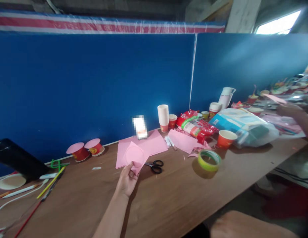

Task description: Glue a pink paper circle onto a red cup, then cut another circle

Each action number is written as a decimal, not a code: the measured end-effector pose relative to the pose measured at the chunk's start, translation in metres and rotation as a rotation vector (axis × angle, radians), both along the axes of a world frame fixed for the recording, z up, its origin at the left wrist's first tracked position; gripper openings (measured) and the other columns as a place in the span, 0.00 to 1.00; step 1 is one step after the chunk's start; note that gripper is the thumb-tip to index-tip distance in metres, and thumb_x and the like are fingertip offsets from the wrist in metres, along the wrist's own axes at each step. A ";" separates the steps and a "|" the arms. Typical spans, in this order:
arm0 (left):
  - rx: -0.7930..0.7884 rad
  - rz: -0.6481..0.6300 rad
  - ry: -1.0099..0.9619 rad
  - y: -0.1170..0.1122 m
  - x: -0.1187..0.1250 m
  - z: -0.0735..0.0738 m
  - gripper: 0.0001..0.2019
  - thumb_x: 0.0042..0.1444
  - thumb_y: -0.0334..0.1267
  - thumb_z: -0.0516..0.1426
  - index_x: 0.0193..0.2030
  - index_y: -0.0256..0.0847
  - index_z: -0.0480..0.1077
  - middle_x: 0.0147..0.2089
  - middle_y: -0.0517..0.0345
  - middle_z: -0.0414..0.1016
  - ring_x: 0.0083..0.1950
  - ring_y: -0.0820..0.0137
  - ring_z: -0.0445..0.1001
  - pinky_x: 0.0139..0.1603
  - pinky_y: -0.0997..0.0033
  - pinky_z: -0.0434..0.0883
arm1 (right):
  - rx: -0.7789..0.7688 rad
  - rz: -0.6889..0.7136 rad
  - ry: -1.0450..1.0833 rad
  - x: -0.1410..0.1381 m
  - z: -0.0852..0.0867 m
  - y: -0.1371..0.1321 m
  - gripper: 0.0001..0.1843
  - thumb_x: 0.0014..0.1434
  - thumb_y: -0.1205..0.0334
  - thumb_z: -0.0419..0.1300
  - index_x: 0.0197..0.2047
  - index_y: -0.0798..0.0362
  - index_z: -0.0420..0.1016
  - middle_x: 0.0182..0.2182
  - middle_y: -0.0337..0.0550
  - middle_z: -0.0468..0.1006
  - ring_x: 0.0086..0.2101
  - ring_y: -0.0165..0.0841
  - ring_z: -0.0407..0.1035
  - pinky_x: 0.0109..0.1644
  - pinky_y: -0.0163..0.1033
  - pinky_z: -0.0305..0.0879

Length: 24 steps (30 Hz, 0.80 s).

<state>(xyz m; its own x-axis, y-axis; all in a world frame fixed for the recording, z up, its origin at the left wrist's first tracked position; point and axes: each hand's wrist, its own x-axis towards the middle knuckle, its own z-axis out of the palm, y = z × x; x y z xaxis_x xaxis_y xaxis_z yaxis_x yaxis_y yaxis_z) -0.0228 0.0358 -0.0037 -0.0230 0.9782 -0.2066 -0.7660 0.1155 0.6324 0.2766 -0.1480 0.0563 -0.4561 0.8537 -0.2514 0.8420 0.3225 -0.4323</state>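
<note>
The brown table (168,201) bears scissors (152,165), tape (207,167) and pink paper (155,145).

It looks like a craft workshop. Pink paper (156,145), scissors (156,169) and tape (207,167) lie on a long table (168,198) beside blue partitions (94,82).

Scissors (152,165) right of sheet (134,154), tape (208,167) farther right

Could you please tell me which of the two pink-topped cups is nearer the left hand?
The right cup of the pair; the left cup stands farther from the left hand, toward the black cylinder.
</note>
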 end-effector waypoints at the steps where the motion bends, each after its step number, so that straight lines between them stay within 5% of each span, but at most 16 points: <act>1: 0.013 -0.008 0.006 0.000 0.000 -0.001 0.03 0.46 0.25 0.56 0.29 0.34 0.68 0.27 0.57 0.75 0.28 0.74 0.74 0.29 0.75 0.72 | -0.043 0.103 0.115 -0.017 0.015 0.014 0.13 0.50 0.64 0.51 0.36 0.39 0.72 0.27 0.39 0.76 0.29 0.24 0.70 0.30 0.26 0.55; 4: 0.050 -0.021 0.026 0.000 -0.001 -0.002 0.04 0.45 0.25 0.57 0.29 0.34 0.68 0.28 0.58 0.75 0.29 0.74 0.74 0.29 0.76 0.71 | 0.092 0.211 0.258 -0.067 0.026 0.074 0.13 0.53 0.62 0.51 0.41 0.42 0.71 0.32 0.37 0.77 0.33 0.27 0.69 0.35 0.28 0.57; 7: 0.078 -0.040 0.067 -0.001 -0.002 -0.003 0.04 0.45 0.27 0.58 0.30 0.34 0.68 0.26 0.59 0.75 0.27 0.74 0.73 0.30 0.75 0.71 | 0.368 -0.030 0.070 -0.100 0.001 0.138 0.11 0.54 0.61 0.51 0.37 0.51 0.72 0.35 0.44 0.75 0.36 0.35 0.68 0.39 0.33 0.57; 10: 0.068 -0.074 0.110 -0.001 -0.002 -0.003 0.03 0.45 0.29 0.59 0.27 0.35 0.67 0.20 0.63 0.71 0.21 0.75 0.71 0.28 0.73 0.72 | 0.400 -0.066 0.037 -0.116 -0.024 0.179 0.11 0.52 0.61 0.55 0.37 0.57 0.72 0.35 0.50 0.74 0.37 0.38 0.67 0.40 0.35 0.57; 19: 0.093 -0.102 0.198 -0.002 0.003 -0.005 0.09 0.43 0.31 0.61 0.33 0.35 0.68 0.29 0.57 0.75 0.28 0.72 0.74 0.27 0.75 0.71 | 0.479 -0.238 0.015 -0.128 -0.050 0.183 0.13 0.57 0.67 0.47 0.44 0.54 0.67 0.38 0.50 0.70 0.39 0.39 0.63 0.38 0.37 0.57; 24: 0.107 -0.070 0.282 -0.006 0.004 -0.002 0.11 0.42 0.33 0.61 0.34 0.36 0.68 0.28 0.57 0.75 0.28 0.71 0.74 0.26 0.76 0.71 | 0.456 -0.248 0.104 -0.124 -0.050 0.183 0.10 0.55 0.64 0.51 0.39 0.52 0.69 0.37 0.47 0.71 0.40 0.38 0.62 0.37 0.36 0.57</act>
<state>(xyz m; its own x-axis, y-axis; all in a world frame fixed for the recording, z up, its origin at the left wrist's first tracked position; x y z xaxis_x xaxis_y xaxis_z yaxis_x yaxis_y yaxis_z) -0.0185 0.0297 -0.0057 0.0032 0.9952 -0.0978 -0.5508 0.0834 0.8305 0.1526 0.0348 0.0060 -0.2293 0.9512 0.2065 0.8770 0.2939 -0.3801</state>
